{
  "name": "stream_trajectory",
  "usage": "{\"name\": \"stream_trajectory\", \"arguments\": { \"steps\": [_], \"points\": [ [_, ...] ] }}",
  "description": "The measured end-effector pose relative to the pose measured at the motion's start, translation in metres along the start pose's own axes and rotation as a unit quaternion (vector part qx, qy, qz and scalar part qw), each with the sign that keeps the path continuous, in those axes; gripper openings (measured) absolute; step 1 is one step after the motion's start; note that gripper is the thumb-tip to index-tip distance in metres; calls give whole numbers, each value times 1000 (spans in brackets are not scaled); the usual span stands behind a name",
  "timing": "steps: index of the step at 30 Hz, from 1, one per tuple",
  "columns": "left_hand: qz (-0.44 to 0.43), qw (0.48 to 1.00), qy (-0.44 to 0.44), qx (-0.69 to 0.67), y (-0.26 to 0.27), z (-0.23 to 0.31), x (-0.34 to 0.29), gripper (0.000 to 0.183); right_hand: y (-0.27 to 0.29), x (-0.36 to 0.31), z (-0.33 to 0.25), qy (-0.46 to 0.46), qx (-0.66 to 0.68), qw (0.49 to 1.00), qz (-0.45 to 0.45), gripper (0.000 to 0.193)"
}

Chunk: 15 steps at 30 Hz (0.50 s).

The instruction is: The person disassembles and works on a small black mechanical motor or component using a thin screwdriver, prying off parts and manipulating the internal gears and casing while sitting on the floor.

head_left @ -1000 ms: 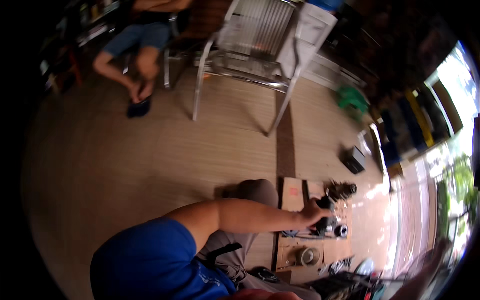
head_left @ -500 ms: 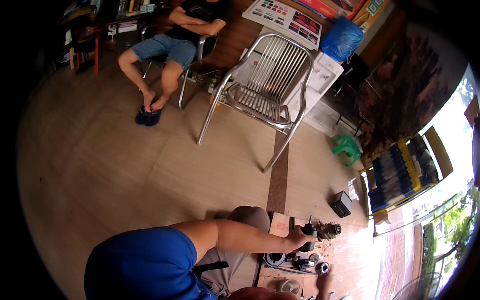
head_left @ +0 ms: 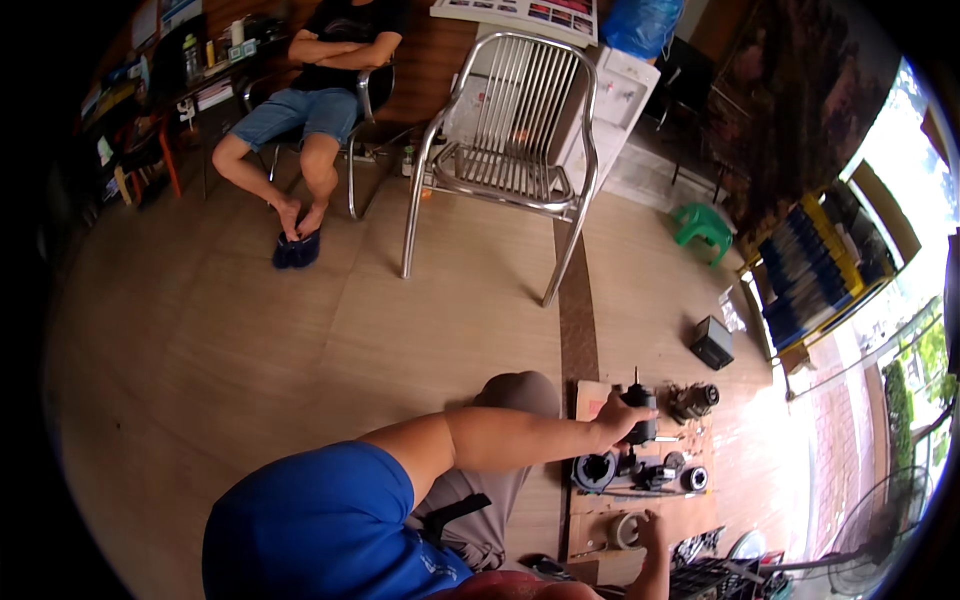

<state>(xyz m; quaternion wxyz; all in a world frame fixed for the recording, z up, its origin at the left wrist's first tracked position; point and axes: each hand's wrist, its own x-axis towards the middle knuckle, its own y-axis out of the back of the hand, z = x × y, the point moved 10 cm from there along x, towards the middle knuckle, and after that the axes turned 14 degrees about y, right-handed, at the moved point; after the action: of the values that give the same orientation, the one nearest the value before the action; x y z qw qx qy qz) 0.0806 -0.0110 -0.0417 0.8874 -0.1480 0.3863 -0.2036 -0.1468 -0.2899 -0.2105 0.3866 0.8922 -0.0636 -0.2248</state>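
My left hand (head_left: 618, 418) is closed around a black cylindrical motor-like part (head_left: 641, 425), held upright with a thin shaft pointing up. It is over a cardboard sheet (head_left: 590, 545) on the floor. Beside it lies a worn metal part (head_left: 692, 402) with a round end. Nearer me are a black ring-shaped housing (head_left: 580, 476), a dark jointed part (head_left: 655, 475) and a small round black part with a pale centre (head_left: 695, 479). My right hand (head_left: 653, 530) is at the edge of a pale round cup-like part (head_left: 626, 531); its fingers are too indistinct to read.
A black box (head_left: 712, 342) and a green stool (head_left: 703, 230) stand on the floor to the right, near a yellow rack (head_left: 815, 265). Ahead is a metal chair (head_left: 510, 170); a seated person (head_left: 320, 110) has folded arms. A fan (head_left: 880, 535) is at lower right.
The view has shifted, bringing more of the cardboard and my right hand into sight. My left hand still grips the black motor-like part, whose shaft now shows clearly.
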Motion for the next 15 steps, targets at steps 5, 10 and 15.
{"name": "stream_trajectory", "arguments": {
  "steps": [5,10,15],
  "points": [
    [-62,998,-1,9,-21,-5,9,31,-31,1,26,143,-173,968,-117,35],
    [-41,998,23,38,-14,-14,13,35,-111,3,26,404,-581,657,-259,27],
    [-98,992,47,57,-50,-19,7,37,-69,-7,64,314,-485,792,-200,27]
  ]
}}
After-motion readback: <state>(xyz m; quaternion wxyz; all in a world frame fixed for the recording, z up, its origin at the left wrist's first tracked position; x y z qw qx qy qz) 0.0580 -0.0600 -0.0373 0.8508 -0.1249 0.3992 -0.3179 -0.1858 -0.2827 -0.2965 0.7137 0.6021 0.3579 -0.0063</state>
